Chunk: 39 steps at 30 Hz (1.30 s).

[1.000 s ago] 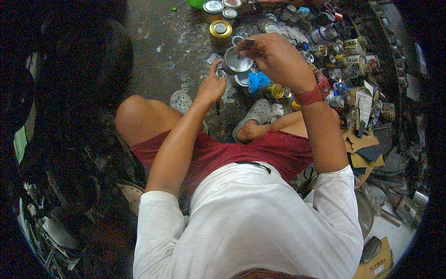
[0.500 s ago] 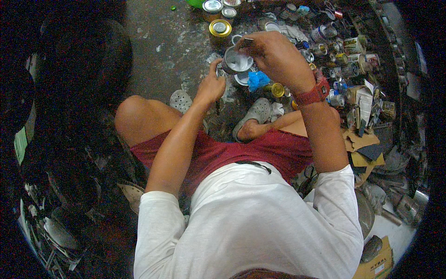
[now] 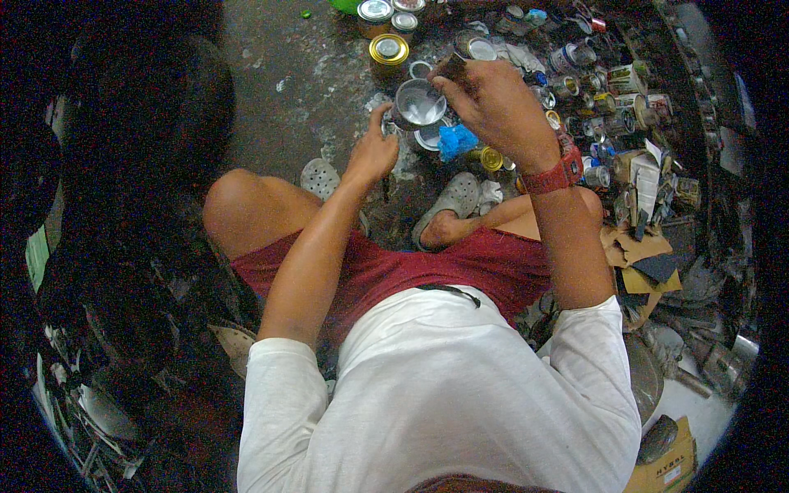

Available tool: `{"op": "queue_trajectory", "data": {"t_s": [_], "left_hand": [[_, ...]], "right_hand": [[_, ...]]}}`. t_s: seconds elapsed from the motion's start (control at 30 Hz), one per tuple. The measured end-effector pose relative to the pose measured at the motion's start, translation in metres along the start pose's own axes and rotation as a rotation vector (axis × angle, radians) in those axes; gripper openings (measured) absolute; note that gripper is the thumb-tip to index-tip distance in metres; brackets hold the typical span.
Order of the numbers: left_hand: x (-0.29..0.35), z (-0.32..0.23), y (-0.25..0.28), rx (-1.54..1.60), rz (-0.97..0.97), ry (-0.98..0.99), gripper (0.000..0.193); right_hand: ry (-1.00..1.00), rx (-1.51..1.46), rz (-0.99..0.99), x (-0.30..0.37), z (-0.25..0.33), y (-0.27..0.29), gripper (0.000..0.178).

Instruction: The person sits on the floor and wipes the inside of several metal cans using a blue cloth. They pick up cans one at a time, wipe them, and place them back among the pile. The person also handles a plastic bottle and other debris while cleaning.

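Observation:
A round, open cup (image 3: 420,103) with greyish-white residue or liquid inside is held up in front of me. Close at its left side, my left hand (image 3: 375,153) is closed, its index finger stretched up along the cup; a dark narrow part hangs below this hand, and what links it to the cup is hidden. To the right of the cup and slightly above its rim, my right hand (image 3: 491,97) is closed with fingers pinched together. Something dark sits at its fingertips, too unclear to name. A red watch (image 3: 556,170) is on that wrist.
Gold-rimmed paint can (image 3: 389,50) and smaller cans stand beyond the cup. Below it lie a white-rimmed lid (image 3: 426,138), crumpled blue plastic (image 3: 456,143) and a small gold can (image 3: 491,159). Many cans and jars crowd the right; torn cardboard (image 3: 638,249) lies nearer. My feet are close.
My right hand has moved from over the cup's rim a little to the right, uncovering more of the cup's inside. My left hand stays almost where it was.

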State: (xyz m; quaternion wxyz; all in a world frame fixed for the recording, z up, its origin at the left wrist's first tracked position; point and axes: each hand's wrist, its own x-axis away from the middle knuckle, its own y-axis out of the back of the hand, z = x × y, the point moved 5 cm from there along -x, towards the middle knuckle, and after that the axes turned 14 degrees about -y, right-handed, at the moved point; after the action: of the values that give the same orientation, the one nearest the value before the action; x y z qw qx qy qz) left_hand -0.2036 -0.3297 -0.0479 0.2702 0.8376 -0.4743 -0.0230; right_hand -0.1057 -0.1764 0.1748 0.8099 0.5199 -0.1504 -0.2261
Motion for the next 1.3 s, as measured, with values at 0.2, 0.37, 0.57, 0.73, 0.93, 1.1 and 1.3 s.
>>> {"op": "queue_trajectory", "data": {"t_s": [0.2, 0.37, 0.57, 0.73, 0.93, 1.1, 1.3], "left_hand": [[-0.001, -0.002, 0.000, -0.002, -0.001, -0.001, 0.070], [-0.003, -0.001, 0.000, 0.018, -0.003, 0.027, 0.072], [-0.005, -0.001, 0.000, 0.022, -0.012, -0.006, 0.073], [-0.007, -0.001, 0.000, 0.010, 0.012, 0.025, 0.073], [-0.010, 0.000, 0.002, 0.013, 0.043, 0.065, 0.071], [-0.013, 0.003, 0.000, 0.032, 0.052, 0.071, 0.070], [-0.015, -0.002, 0.001, 0.020, 0.018, 0.036, 0.071]], "right_hand": [[-0.001, -0.097, 0.015, 0.001, -0.006, -0.004, 0.021], [0.114, -0.200, 0.000, -0.001, -0.002, -0.004, 0.019], [0.126, -0.074, 0.000, -0.005, 0.000, -0.001, 0.018], [0.110, -0.012, -0.012, -0.010, 0.000, -0.004, 0.020], [0.161, -0.069, 0.064, -0.016, -0.002, -0.007, 0.025], [0.184, -0.124, 0.087, -0.020, -0.003, -0.010, 0.026], [0.225, -0.101, 0.047, -0.023, -0.005, -0.014, 0.026]]}}
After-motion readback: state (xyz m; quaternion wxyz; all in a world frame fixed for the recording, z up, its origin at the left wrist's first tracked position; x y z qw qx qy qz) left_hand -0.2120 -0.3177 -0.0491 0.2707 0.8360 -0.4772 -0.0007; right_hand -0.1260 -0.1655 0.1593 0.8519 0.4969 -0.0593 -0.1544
